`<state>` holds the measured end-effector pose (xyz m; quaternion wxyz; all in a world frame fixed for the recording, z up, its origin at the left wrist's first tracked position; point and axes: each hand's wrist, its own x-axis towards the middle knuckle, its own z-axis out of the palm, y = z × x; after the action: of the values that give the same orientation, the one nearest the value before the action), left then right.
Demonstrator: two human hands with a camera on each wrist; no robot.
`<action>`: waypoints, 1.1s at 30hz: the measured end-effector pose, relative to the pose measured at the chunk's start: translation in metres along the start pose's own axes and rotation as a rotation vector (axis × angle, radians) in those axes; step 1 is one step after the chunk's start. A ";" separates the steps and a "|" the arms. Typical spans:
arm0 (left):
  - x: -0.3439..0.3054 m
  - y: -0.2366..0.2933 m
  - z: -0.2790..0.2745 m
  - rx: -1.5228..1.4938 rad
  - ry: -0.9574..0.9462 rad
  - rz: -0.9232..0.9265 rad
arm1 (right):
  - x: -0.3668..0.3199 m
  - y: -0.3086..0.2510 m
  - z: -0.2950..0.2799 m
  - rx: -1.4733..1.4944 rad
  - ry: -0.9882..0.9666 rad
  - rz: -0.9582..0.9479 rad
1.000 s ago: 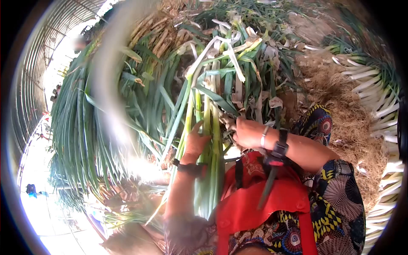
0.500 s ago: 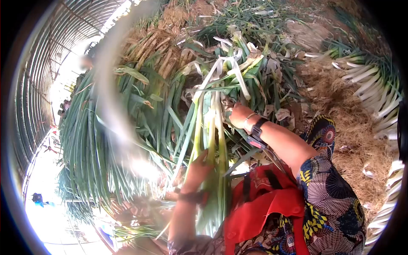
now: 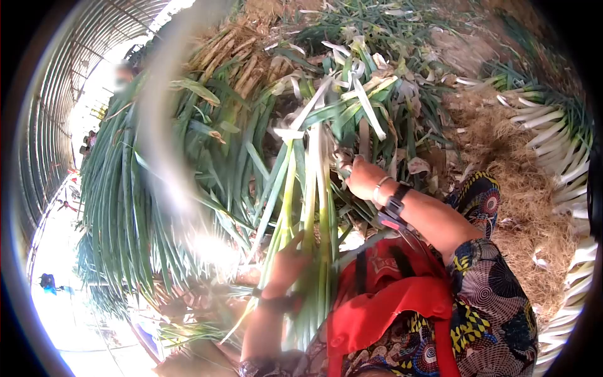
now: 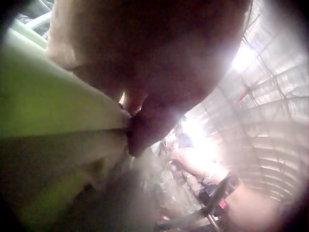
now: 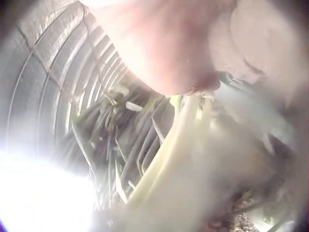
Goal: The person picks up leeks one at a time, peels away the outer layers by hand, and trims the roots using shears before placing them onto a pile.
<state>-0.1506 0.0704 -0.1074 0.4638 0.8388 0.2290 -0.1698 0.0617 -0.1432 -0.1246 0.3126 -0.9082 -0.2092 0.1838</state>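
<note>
Hemming the leek bunch are heaped leaves and straw.

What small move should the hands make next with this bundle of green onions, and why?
Probably the right hand should peel a loose leaf off where it grips the bundle near its pale end, while the left hand holds it steady lower down: papery outer leaves hang loose there, untrimmed.

L hand low, fingers curled gripping; R hand higher, arm fwd, fingers pinching.
</note>
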 end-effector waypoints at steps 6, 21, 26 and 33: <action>0.005 -0.017 0.014 0.050 0.029 0.029 | -0.051 -0.017 -0.012 -0.165 -0.281 -0.220; -0.015 -0.001 0.031 0.451 0.180 0.313 | 0.023 -0.029 -0.024 -0.219 -0.143 -0.065; -0.015 0.011 0.042 0.481 0.165 0.280 | 0.001 -0.025 -0.015 -0.306 -0.279 -0.178; -0.016 0.004 0.045 0.487 0.178 0.247 | -0.004 -0.058 -0.014 -0.173 -0.290 -0.016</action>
<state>-0.1654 0.0261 -0.1195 0.2437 0.9587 0.1174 -0.0879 0.0496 -0.1099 -0.0763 0.2014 -0.8940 -0.2743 0.2915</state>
